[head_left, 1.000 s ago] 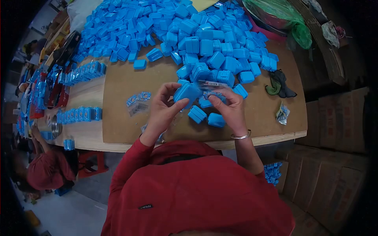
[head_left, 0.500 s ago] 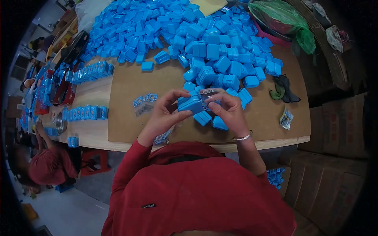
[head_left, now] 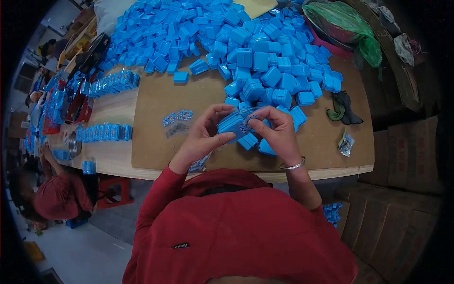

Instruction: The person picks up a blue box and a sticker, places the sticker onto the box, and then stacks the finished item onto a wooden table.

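Observation:
In front of my chest, my left hand [head_left: 202, 136] grips a small blue plastic box [head_left: 230, 126] between thumb and fingers, tilted above the table. At the box's right end, my right hand [head_left: 278, 133] pinches a clear printed plastic bag [head_left: 245, 123] with thumb and forefinger. The bag overlaps that end of the box. Just beyond my hands lies a large heap of blue boxes [head_left: 265, 75]. Left of my left hand, a sheet of small printed stickers [head_left: 178, 116] rests on the brown board [head_left: 156, 151]. Printed packets [head_left: 198, 164] lie partly hidden below my left wrist.
Bagged blue boxes stand in a near row [head_left: 105, 133] and a far row [head_left: 112, 83] at left. A dark cloth [head_left: 347, 111] and a crumpled packet [head_left: 345, 143] lie on the right. Cartons [head_left: 402, 161] are stacked beyond; another person [head_left: 61, 194] sits at left.
My right hand has brought the printed bag against the box, so it now overlaps the box's right end. The whole view has shifted slightly.

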Tool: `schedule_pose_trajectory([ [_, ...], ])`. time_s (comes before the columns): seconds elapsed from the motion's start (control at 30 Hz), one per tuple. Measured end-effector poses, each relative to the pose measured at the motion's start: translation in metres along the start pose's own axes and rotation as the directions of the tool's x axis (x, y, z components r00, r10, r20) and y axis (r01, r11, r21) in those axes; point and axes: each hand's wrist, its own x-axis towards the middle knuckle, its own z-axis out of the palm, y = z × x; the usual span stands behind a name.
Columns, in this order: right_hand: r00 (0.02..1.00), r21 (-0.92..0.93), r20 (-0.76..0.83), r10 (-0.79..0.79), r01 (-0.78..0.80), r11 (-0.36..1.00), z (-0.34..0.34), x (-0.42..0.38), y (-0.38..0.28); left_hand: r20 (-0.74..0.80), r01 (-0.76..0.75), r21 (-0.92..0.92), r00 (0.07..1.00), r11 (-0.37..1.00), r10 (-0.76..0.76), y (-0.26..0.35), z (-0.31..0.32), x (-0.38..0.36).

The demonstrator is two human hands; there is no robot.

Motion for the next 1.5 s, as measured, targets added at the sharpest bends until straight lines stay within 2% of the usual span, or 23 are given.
schedule_pose_trajectory([
  [0.07, 1.0, -0.078, 0.029, 0.009, -0.007, 0.997, 0.002, 0.001, -0.004, -0.021, 0.008, -0.012, 1.0, 1.0, -0.008, 0.0, 0.0, -0.001],
  [0.13, 0.997, -0.271, 0.01, -0.072, 0.072, 0.96, 0.005, 0.002, -0.01, -0.053, -0.032, -0.015, 0.998, 0.999, 0.031, -0.002, 0.0, -0.001],
  [0.27, 0.962, -0.593, 0.039, -0.27, 0.24, 0.769, 0.025, 0.004, -0.016, -0.163, -0.028, -0.126, 0.987, 0.992, 0.008, -0.012, 0.001, 0.0],
  [0.3, 0.954, -0.649, 0.11, -0.278, 0.28, 0.707, 0.028, 0.005, -0.008, -0.182, -0.029, -0.161, 0.983, 0.986, -0.001, -0.013, 0.005, 0.0],
  [0.4, 0.912, -0.691, 0.157, -0.378, 0.375, 0.618, 0.039, 0.006, -0.004, -0.207, 0.028, -0.175, 0.976, 0.984, -0.064, -0.008, 0.013, 0.004],
  [0.5, 0.921, -0.732, 0.152, -0.358, 0.348, 0.586, 0.038, 0.008, -0.002, -0.223, 0.068, -0.157, 0.969, 0.985, -0.102, -0.008, 0.012, -0.001],
  [0.6, 0.926, -0.652, 0.119, -0.359, 0.346, 0.675, 0.035, 0.007, 0.002, -0.236, 0.08, -0.141, 0.965, 0.987, -0.112, -0.007, 0.012, -0.011],
  [0.7, 0.911, -0.617, 0.135, -0.39, 0.385, 0.686, 0.04, 0.007, 0.002, -0.253, 0.055, -0.144, 0.963, 0.988, -0.09, 0.0, 0.016, -0.016],
  [0.83, 0.92, -0.612, 0.186, -0.344, 0.382, 0.692, 0.046, 0.007, 0.001, -0.27, 0.061, -0.117, 0.959, 0.991, -0.091, -0.002, 0.008, -0.022],
  [0.93, 0.923, -0.573, 0.273, -0.272, 0.383, 0.724, 0.051, 0.008, -0.002, -0.357, 0.073, -0.147, 0.926, 0.986, -0.122, -0.009, -0.014, -0.044],
  [1.0, 0.912, -0.522, 0.339, -0.229, 0.386, 0.761, 0.05, 0.016, 0.004, -0.54, 0.106, -0.087, 0.83, 0.991, -0.137, -0.022, -0.049, -0.075],
  [1.03, 0.917, -0.554, 0.316, -0.243, 0.386, 0.737, 0.054, 0.021, 0.007, -0.61, 0.156, -0.046, 0.778, 0.987, -0.152, -0.03, -0.073, -0.094],
  [1.1, 0.933, -0.6, 0.359, -0.037, 0.262, 0.756, 0.062, 0.033, 0.019, -0.723, 0.258, -0.022, 0.663, 0.966, -0.194, -0.038, -0.112, -0.134],
  [1.13, 0.924, -0.626, 0.377, 0.068, 0.2, 0.753, 0.069, 0.039, 0.027, -0.76, 0.331, 0.063, 0.627, 0.942, -0.169, -0.046, -0.131, -0.153],
  [1.23, 0.89, -0.523, 0.416, 0.184, 0.069, 0.849, 0.111, 0.07, 0.075, -0.817, 0.389, 0.055, 0.547, 0.919, -0.182, -0.062, -0.165, -0.187],
  [1.27, 0.919, -0.62, 0.369, 0.139, 0.132, 0.773, 0.122, 0.076, 0.093, -0.823, 0.448, 0.078, 0.533, 0.891, -0.196, -0.053, -0.162, -0.187],
  [1.3, 0.94, -0.704, 0.331, 0.08, 0.189, 0.685, 0.13, 0.082, 0.113, -0.853, 0.531, 0.374, 0.519, 0.76, 0.058, -0.056, -0.16, -0.188],
  [1.33, 0.951, -0.769, 0.31, 0.005, 0.247, 0.59, 0.14, 0.09, 0.129, -0.8, 0.613, 0.595, 0.516, 0.52, 0.308, -0.058, -0.158, -0.188],
  [1.4, 0.925, -0.828, 0.372, -0.074, 0.367, 0.425, 0.144, 0.097, 0.152, -0.614, 0.545, 0.78, 0.574, 0.307, 0.542, -0.05, -0.145, -0.177],
  [1.47, 0.926, -0.772, 0.377, 0.036, 0.293, 0.564, 0.141, 0.105, 0.176, -0.684, 0.511, 0.728, 0.585, 0.456, 0.436, -0.06, -0.141, -0.175],
  [1.5, 0.92, -0.764, 0.384, 0.076, 0.271, 0.586, 0.141, 0.106, 0.174, -0.67, 0.497, 0.742, 0.571, 0.449, 0.475, -0.06, -0.142, -0.177],
])
